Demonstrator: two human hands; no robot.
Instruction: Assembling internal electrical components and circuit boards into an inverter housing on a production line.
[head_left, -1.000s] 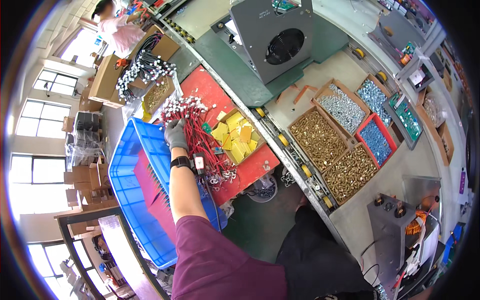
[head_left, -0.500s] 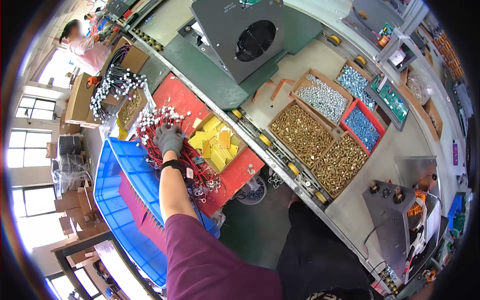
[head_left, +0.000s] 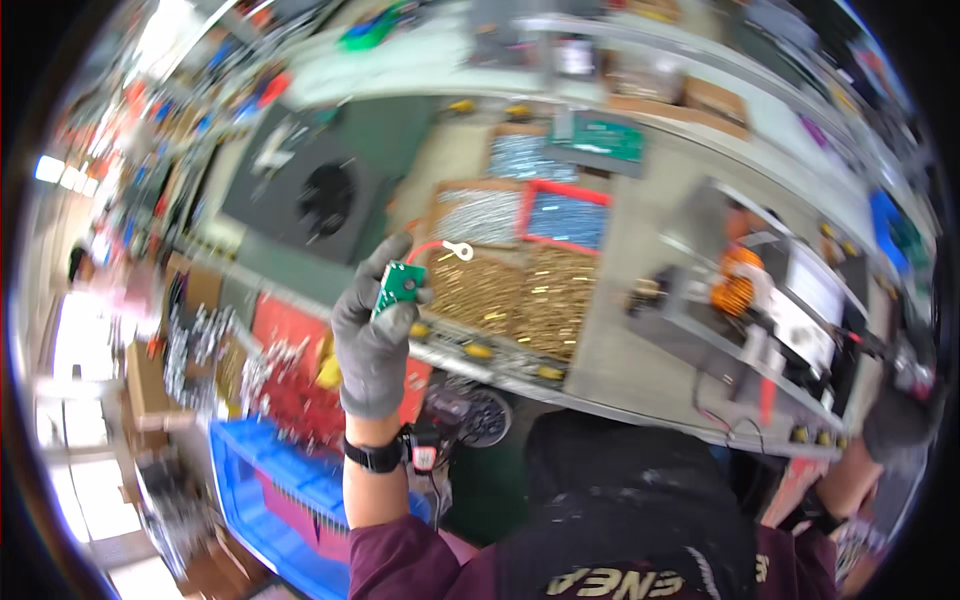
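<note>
- Small green circuit board (head_left: 398, 286): held up in front of the workbench, above its near edge, pinched at the top of the left hand; one face is turned toward the camera.
- Red wire (head_left: 432, 247): runs from the board up and to the right, ending in a pale ring terminal (head_left: 461, 250) that hangs free over the trays of parts.
- Left hand (head_left: 375, 335): grey-gloved, raised upright, fingers closed narrowly around the board; a black watch (head_left: 373, 456) sits on the wrist above a maroon sleeve.
- Right hand (head_left: 903, 420): grey-gloved, at the far right rim of the view, close to the bench edge; blurred, so the state of its fingers cannot be told.
- Trays of brass-coloured parts (head_left: 520, 295): lie on the bench just behind the board, with trays of silver parts (head_left: 480, 212) beyond them.
- Red tray (head_left: 290, 360) and blue crate (head_left: 270, 495): lower left, below and left of the raised hand.
- Dark fan housing (head_left: 310, 195): upper left on the bench.
</note>
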